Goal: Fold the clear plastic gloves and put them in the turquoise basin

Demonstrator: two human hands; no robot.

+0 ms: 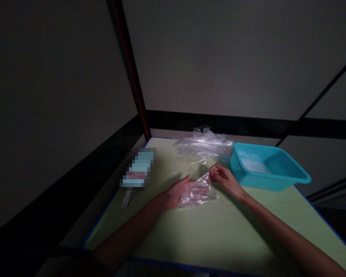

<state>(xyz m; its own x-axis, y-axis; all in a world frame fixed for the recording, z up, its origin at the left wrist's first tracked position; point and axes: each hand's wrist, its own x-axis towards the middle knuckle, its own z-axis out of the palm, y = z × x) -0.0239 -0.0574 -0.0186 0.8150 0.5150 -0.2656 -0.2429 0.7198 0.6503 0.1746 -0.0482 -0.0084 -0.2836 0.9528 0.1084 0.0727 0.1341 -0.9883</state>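
Observation:
A clear, crinkled plastic bag is between my two hands above the tabletop. My left hand lies stretched out and open, its fingers showing through the film; I cannot tell whether they are inside the bag or behind it. With closed fingertips, my right hand pinches the bag's upper edge. Farther back on the table rests a loose heap of clear plastic bags.
A turquoise plastic basin with something white and flat in it stands at the table's right. At the left lies a pixelated pale-blue item with a white cord. The pale table has blue edging, and walls rise behind it.

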